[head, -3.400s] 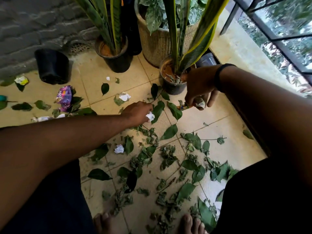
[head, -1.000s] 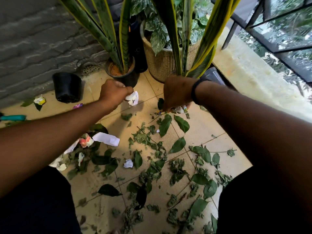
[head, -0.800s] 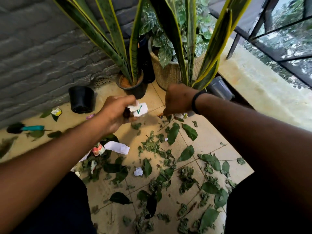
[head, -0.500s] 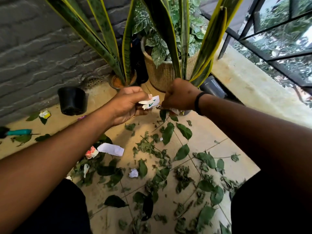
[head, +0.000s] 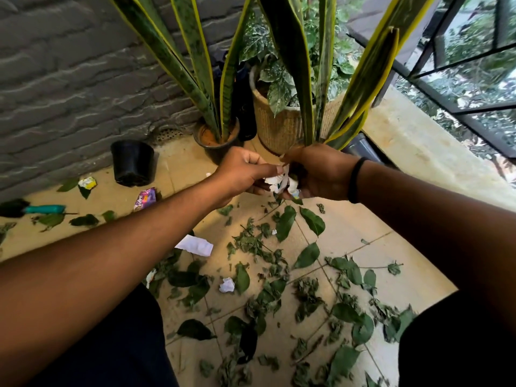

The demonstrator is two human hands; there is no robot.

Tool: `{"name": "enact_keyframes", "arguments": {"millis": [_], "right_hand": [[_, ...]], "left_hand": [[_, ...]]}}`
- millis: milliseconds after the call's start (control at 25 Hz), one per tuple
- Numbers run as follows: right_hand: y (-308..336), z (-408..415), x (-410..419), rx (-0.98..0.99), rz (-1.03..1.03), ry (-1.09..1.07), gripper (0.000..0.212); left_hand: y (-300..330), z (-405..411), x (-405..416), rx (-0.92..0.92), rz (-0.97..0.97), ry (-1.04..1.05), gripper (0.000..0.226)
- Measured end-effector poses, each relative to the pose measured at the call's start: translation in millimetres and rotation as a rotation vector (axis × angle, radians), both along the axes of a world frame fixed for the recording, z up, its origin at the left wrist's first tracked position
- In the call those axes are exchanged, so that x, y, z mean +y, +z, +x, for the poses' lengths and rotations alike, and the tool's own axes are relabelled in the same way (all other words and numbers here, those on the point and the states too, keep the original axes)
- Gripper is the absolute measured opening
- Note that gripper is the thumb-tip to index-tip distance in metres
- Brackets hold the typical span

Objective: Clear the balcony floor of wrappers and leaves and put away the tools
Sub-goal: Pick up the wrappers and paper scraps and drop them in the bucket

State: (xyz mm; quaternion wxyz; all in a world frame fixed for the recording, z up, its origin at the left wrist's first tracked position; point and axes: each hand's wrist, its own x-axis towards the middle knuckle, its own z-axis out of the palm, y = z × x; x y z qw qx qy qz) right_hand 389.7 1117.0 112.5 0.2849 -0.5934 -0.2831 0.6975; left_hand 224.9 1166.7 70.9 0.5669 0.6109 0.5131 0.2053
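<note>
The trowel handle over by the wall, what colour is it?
Teal, on the trowel lying on the floor tiles at the left edge of the head view.

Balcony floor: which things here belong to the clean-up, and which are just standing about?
Belongs to the job:
white wrappers held between left hand and right hand
purple wrapper
fallen leaves
teal-handled tool

Just there:
wicker planter
empty black pot

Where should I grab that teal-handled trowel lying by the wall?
Take the trowel by its teal handle, from above. It lies flat on the floor tiles with the dark blade pointing left, so the handle end nearest you is free; a few leaves lie beside it, none on it.
</note>
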Motion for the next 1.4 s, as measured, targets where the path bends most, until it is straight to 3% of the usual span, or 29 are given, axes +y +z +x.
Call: {"name": "enact_keyframes", "arguments": {"millis": [160,320,520,600,640,720,800,880,960,1080,1160,1400], "right_hand": [[-10.9,-1.8,-0.8,-0.143,0.057,0.062,0.023],[-13.0,1.3,4.6,-0.19,0.062,-0.034,0.025],[-17.7,9.7,7.9,-0.187,0.072,-0.037,0.02],[-24.8,18.5,12.5,-0.474,0.139,0.136,0.021],[-28.0,23.1,13.8,-0.652,0.163,0.259,0.022],[-29.2,28.6,13.3,-0.852,0.173,0.436,0.026],[-27.8,31.0,10.9,-0.861,0.155,0.5,0.027],[-25.0,28.4,9.1,-0.845,0.159,0.516,0.026],[-24.7,26.3,11.1,-0.882,0.192,0.544,0.027],[-22.7,26.5,16.5,-0.961,0.26,0.521,0.029],[-22.8,31.1,18.9,-0.995,0.28,0.478,0.031],[-32.3,32.4,10.3,-0.999,0.295,0.572,0.029]], "left_hand": [[-10.7,0.2,-2.4,-0.041,-0.153,0.028,0.022],[-17.7,-0.2,-0.2,-0.063,-0.243,-0.003,0.017],[-25.4,4.0,1.6,-0.062,-0.215,0.046,0.03],[-38.7,-2.1,1.6,-0.042,-0.213,0.053,0.035],[-51.7,-9.2,-1.4,0.023,-0.175,0.047,0.033],[-85.6,-30.7,-9.9,0.379,0.069,-0.123,0.021],[-113.8,-45.9,-22.9,0.756,0.255,-0.47,0.013],[-132.4,-45.2,-32.3,0.906,0.297,-0.673,0.015],[-147.0,-31.2,-36.3,0.917,0.352,-0.62,0.018],[-178.3,-7.2,-46.9,0.804,0.33,-0.233,0.019],[-199.2,8.0,-55.5,0.752,0.298,-0.084,0.028],[-220.4,19.1,-65.0,0.856,0.488,-0.142,0.023]]}}
